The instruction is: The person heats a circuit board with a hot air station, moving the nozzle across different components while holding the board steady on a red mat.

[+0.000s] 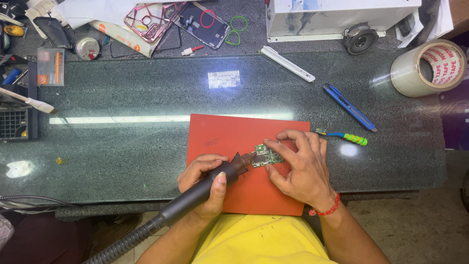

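Observation:
A small green circuit board (266, 155) lies on a red mat (229, 134) at the near edge of the dark glass-topped bench. My right hand (298, 164) pinches the board by its right and top edges, fingers curled over it. My left hand (205, 183) is wrapped around a grey hot-air tool handle (195, 195). The tool's dark nozzle (243, 159) points at the board's left side, almost touching it. A ribbed grey hose (122, 242) runs from the handle down to the lower left.
A toothbrush (342, 136) lies just right of the mat, a blue utility knife (349, 106) beyond it, a white pen-like tool (287, 63) farther back. A tape roll (430, 67) sits far right. Phone parts (202, 22), a white box (337, 14) and clutter line the back edge.

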